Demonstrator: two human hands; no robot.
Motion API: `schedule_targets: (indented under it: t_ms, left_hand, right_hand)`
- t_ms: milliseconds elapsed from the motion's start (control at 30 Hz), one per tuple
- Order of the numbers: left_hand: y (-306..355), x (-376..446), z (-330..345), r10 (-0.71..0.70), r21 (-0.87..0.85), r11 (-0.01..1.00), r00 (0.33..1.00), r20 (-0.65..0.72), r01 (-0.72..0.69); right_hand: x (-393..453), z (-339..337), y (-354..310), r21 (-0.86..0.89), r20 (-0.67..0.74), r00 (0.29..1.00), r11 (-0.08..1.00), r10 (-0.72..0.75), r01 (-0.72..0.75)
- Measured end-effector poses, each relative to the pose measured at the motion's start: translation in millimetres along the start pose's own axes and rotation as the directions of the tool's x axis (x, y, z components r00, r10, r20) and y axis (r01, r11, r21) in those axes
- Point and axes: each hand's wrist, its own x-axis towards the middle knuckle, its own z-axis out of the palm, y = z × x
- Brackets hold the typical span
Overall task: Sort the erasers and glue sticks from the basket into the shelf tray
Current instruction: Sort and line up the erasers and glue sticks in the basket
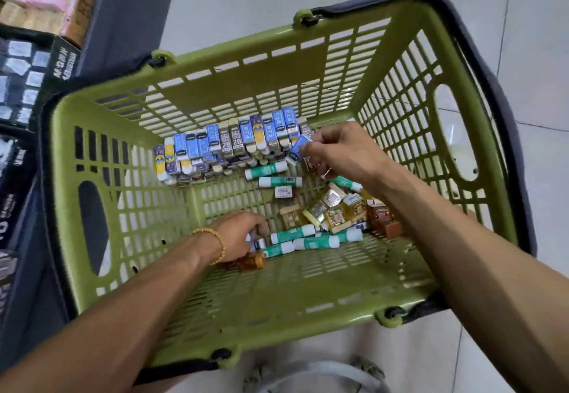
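Pinching a blue eraser [298, 147] at far right of the basket [308, 297], right hand [341, 153] fingertips closed on its top end | eraser light, stiff, long axis tilted near-left | left hand [238, 232] curled over near glue sticks [308, 240], lying left-right; grip unclear

Right hand [341, 153] pinches blue eraser [298, 148] — over basket [277, 309].

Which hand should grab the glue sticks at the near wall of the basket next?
Probably left. The left hand already rests beside the near glue sticks, fingers curled on something there. The right hand is up at the far side, pinching a blue eraser by the eraser row.
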Motion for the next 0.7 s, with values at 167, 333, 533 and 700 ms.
schedule_targets:
  t_ms: [167,333,533,700]
  left_hand:
    - [-0.6,1.2,1.0,-0.013,-0.074,0.997,0.999,-0.036,0.010]
    - [-2.7,-0.2,5.0,-0.071,-0.215,0.974,0.997,-0.018,0.066]
    - [-4.6,-4.6,7.9,-0.055,-0.202,0.978,0.998,0.006,0.055]
    - [0.5,-8.9,3.3,-0.043,-0.240,0.970,0.999,-0.009,0.039]
  right_hand:
    - [1.1,-3.0,0.6,0.027,-0.028,1.000,1.000,-0.004,0.005]
    - [-1.5,-5.6,2.4,0.046,-0.069,0.997,0.999,0.025,-0.021]
    - [-3.2,-9.5,3.1,0.074,-0.105,0.993,0.997,0.044,-0.036]
    - [-2.1,-9.9,3.3,0.094,-0.130,0.990,0.995,0.050,-0.037]
